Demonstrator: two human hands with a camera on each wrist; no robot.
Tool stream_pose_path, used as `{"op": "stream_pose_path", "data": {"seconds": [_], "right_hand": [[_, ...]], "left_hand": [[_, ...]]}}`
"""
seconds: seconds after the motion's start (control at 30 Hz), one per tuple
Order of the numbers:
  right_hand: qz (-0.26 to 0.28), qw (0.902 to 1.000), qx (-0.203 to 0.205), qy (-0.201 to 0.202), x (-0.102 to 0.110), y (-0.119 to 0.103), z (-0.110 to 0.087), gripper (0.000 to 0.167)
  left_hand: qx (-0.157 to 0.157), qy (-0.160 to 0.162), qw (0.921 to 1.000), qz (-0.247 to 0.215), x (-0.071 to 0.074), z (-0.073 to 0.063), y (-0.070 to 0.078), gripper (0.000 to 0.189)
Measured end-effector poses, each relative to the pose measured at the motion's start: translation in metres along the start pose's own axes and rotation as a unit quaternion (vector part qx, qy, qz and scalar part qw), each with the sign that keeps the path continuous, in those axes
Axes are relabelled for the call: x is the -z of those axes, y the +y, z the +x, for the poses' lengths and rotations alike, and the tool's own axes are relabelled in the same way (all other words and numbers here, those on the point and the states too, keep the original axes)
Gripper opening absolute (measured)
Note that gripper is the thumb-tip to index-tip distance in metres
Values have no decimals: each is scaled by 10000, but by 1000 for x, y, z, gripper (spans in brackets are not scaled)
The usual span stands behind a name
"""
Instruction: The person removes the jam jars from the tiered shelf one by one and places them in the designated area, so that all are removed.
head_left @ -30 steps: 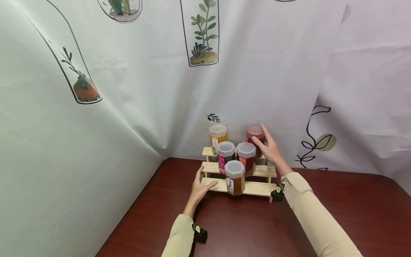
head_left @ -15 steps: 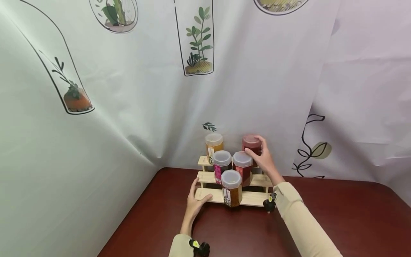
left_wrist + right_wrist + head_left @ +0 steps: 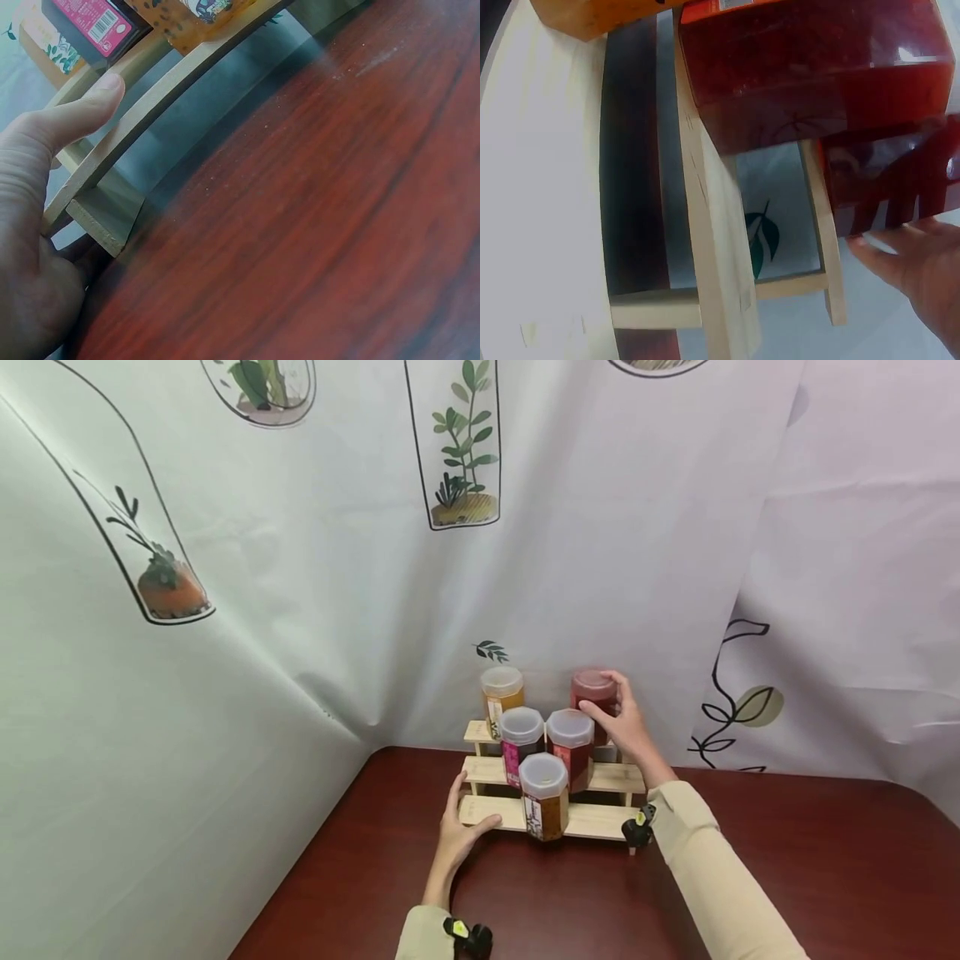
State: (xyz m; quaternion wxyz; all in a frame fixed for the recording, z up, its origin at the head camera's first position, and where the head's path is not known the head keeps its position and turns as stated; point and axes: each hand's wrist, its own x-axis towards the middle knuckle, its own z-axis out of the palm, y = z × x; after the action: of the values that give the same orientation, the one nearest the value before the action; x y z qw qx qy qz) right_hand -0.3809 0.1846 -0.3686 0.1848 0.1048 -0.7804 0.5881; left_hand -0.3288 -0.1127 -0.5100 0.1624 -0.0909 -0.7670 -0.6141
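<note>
Right hand [image 3: 628,727]: grasping the rear red jar [image 3: 590,688], thumb on one side, fingers on the other. This jar is at the right end of the top tier of a 3-tier wooden rack [image 3: 600,821], upright; in the right wrist view its base meets the top plank.

Left hand [image 3: 454,839]: gripping the left end of the rack's lowest tier, thumb over the plank; the other fingers are partly hidden behind the end.

Other jars on the rack, 4 in number, all upright. Top tier, left: yellow jar [image 3: 506,700]. Middle tier: dark jar with a pink label [image 3: 521,750] and front red jar [image 3: 576,756], side by side. Lowest tier, near centre: amber jar [image 3: 547,806], dark specks inside.

Rack stands on a dark red surface [image 3: 555,902], before a pale cloth [image 3: 615,568] printed with plants.
</note>
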Motion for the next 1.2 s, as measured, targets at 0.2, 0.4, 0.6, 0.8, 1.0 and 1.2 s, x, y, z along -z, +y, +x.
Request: {"op": "stream_pose_path", "data": {"seconds": [0.2,0.4,0.6,0.8,1.0,1.2], "right_hand": [[234,9992,34,322,7,4,1,66],[58,9982,4,601,16,0,-2,63],[-245,9969,10,742,34,1,-7,63],[-636,9873,-212,1439,64,8,-19,64],[-939,9591,-742,2565,89,24,-39,65],[-1315,9417,-1095,2897,114,43,-58,65]], "left_hand": [[43,53,10000,-2,-1,1,0,95],[180,127,9997,-144,-2,-2,13,93],[162,-12,9998,-143,5,-5,38,89],[254,-112,9994,-201,7,-6,39,92],[298,-211,9991,-196,10,-5,36,100],[267,-305,9989,-232,8,-4,36,101]]}}
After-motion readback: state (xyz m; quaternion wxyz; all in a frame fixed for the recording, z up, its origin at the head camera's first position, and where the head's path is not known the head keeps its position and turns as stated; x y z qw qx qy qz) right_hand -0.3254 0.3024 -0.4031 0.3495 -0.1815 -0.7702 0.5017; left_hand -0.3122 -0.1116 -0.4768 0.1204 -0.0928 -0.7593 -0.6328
